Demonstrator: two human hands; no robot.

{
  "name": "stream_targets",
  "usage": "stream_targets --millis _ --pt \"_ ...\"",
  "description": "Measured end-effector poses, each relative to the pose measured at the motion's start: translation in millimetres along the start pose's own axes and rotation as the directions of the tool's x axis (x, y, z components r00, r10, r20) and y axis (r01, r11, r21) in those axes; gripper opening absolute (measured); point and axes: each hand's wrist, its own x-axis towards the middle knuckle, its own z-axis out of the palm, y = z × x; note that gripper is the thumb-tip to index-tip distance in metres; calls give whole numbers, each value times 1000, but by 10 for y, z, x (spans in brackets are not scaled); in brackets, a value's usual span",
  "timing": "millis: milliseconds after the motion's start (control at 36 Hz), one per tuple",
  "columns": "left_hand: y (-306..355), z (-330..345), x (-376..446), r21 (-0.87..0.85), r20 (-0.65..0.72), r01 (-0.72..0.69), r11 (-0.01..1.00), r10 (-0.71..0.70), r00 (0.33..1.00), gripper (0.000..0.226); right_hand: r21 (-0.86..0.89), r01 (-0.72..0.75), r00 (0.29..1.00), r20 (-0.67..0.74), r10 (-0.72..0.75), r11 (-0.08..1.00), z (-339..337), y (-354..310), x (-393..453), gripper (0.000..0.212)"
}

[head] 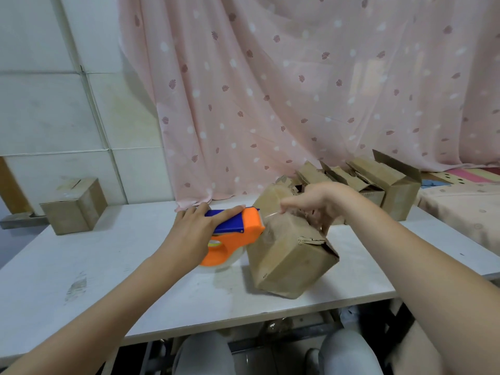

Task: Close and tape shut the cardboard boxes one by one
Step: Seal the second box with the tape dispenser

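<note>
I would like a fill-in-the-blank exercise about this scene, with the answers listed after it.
1. The left hand grips an orange and ____ tape dispenser.
2. The right hand holds the tilted cardboard box, which rests on one ____ on the white table.
3. The closed box at the far left stands before a ____ wall.
4. Behind the open boxes hangs a ____ curtain.

Answers: blue; corner; tiled; pink

Tape roll (224, 259) mostly hidden under orange dispenser (238, 236) and left hand (194, 228). Right hand (313, 204) fingertips lost behind tilted box (289, 255). Open boxes (378, 180) at 1 o'clock: insides unreadable. Both forearms cut by frame btm edge.
</note>
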Motion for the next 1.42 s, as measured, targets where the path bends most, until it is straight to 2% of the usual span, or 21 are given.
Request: stream_targets --millis 139,306,444,528,639,750,833,917,1000,1083,1139,1167,1194,1222,1250,1333,1417 --pt "15 -37 -3 -18 -39 -21 1000 20 999 102 191 -9 999 33 3 982 -38 223 71 40" --pt "16 -14 20 -8 -53 -30 1000 30 998 108 321 -16 998 61 -3 947 -13 415 170 33" --pt "-163 33 -103 29 7 -20 999 20 1000 106 414 -22 995 96 -19 910 -73 743 326 61" --pt "-168 86 -141 36 21 -16 999 15 1000 110 425 5 994 98 -52 905 -62 827 391 64" --pt "-98 153 -149 28 42 -24 999 23 999 114 436 31 992 98 -82 899 -48 891 449 49" --pt "-23 218 -155 9 78 -1 1000 0 997 119 480 -15 987 145 -62 877 -34 1024 493 62" --pt "32 244 -144 10 90 16 1000 -17 996 124 493 -26 989 140 -50 869 -14 1095 517 63" --pt "79 266 -141 18 129 20 1000 -23 991 128 431 -32 992 122 -24 902 10 1143 530 67" --pt "91 267 -110 12 167 26 1000 -28 985 124 340 -24 998 61 3 940 24 1175 525 61" --pt "85 287 -67 60 147 11 998 -20 989 117 164 54 994 -105 -37 985 79 1094 395 60" --pt "95 291 -51 81 160 6 997 -19 987 113 -80 145 926 -339 -164 986 184 997 278 57" --pt "102 295 -52 85 169 7 996 -21 985 110 -205 203 859 -433 -275 957 272 934 212 50" --pt "118 294 -51 80 171 10 997 -23 985 108 -323 280 784 -467 -409 904 376 868 147 45" --pt "150 276 -43 73 162 19 997 -30 986 106 -404 358 735 -435 -521 842 493 800 94 45" --pt "182 268 -35 68 143 27 997 -36 989 104 -441 417 728 -361 -582 795 604 736 43 50" --pt "256 250 -3 20 129 35 999 -37 991 96 -489 466 786 -154 -599 737 842 628 21 67" --pt "234 248 10 7 115 23 1000 -24 993 104 -568 464 772 -118 -625 680 901 629 81 72"
